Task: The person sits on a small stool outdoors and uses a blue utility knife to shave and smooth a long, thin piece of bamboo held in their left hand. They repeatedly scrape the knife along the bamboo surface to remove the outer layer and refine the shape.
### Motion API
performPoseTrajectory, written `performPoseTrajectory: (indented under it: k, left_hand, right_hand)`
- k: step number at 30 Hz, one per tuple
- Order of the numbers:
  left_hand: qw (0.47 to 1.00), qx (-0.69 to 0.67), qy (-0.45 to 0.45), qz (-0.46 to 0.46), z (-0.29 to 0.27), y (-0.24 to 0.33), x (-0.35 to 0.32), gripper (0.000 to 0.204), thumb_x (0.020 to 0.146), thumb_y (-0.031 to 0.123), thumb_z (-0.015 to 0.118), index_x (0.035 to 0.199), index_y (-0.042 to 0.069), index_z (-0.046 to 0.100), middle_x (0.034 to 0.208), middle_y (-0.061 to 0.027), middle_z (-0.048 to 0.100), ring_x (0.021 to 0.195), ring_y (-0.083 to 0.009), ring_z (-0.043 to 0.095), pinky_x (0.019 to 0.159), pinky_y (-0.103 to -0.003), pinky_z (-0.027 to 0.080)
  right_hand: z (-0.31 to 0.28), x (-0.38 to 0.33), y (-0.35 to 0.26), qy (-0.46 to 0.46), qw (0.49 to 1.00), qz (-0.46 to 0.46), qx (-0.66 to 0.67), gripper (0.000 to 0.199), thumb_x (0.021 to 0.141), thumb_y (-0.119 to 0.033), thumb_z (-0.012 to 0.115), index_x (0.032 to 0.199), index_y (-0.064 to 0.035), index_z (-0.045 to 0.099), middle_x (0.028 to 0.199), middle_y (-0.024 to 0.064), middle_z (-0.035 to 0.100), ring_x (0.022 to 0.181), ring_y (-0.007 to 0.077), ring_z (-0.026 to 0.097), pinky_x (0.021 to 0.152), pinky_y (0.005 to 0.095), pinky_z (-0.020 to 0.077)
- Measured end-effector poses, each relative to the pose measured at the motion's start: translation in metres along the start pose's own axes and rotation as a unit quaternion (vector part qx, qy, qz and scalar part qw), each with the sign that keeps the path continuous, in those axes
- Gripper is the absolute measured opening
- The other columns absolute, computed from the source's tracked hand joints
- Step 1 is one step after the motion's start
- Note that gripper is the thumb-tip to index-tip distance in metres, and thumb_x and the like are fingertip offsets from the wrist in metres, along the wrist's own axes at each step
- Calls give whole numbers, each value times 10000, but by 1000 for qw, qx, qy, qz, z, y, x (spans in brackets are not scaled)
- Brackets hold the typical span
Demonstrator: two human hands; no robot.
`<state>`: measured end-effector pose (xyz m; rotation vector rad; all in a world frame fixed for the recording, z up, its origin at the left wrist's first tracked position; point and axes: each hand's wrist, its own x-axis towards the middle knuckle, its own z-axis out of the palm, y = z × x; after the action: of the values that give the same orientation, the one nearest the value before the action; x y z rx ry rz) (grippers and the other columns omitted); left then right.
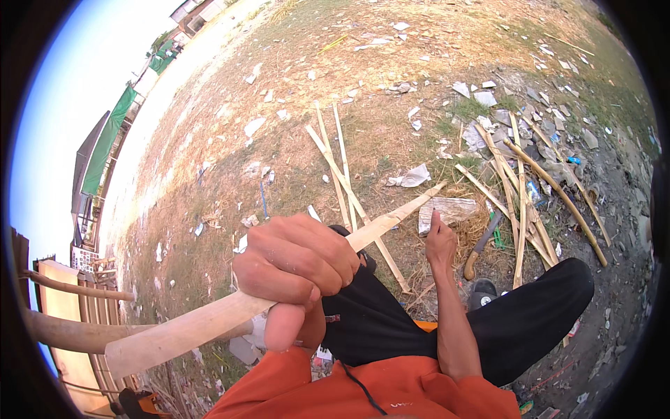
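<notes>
Left hand (296, 253) out over littered ground (209, 174), I grip a long strip (188, 328) slanting before me; my right hand (441, 243) is curled, whether holding anything I cannot tell. Around it lie loose strips (345, 187), a block (457, 209), a knife (481, 243).

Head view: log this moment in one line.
left hand: closed around pale strip | right hand: near wooden block, contact unclear | knife: on ground, right of right hand

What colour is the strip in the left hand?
The strip is pale tan; best in head view.
</notes>
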<state>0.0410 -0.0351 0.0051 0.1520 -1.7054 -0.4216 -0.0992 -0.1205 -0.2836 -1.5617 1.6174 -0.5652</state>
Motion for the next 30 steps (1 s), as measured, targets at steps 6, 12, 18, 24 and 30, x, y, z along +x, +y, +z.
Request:
performPoseTrajectory:
  k: [6,12,18,24,30]
  left_hand:
    - [1000,6,-11,-3,-5,1,0,458,901,454,503,796,9,467,478,-76,475,342,-182,481,308,-327,442]
    - [1000,7,4,-2,2,0,-2,458,897,454,510,770,17,460,467,-67,462,336,-173,468,307,-318,438]
    - [1000,17,17,-2,2,-2,-6,443,888,465,520,765,46,444,459,-38,444,324,-144,444,280,-283,403]
    - [997,42,70,-13,3,-2,-12,479,877,541,483,745,83,437,444,18,339,313,-85,343,270,-215,321]
    - [998,53,27,-26,7,-1,-12,488,866,559,487,770,83,440,467,10,377,327,-93,388,297,-240,379]
  right_hand:
    - [6,5,4,39,999,8,-14,645,947,-482,324,763,44,649,706,290,591,697,463,569,649,514,419]
    - [14,9,16,33,999,-4,16,643,945,-488,322,790,42,650,731,296,594,711,461,575,669,518,424]
    - [11,-2,4,43,997,-43,46,693,938,-540,290,765,31,642,696,292,580,701,455,576,661,510,428]
    - [6,30,24,19,999,15,-47,689,916,-571,299,841,12,659,750,289,605,746,457,594,701,506,463]
    - [26,49,50,40,993,-8,-110,643,924,-549,309,894,-27,683,757,260,631,756,428,619,706,481,492]
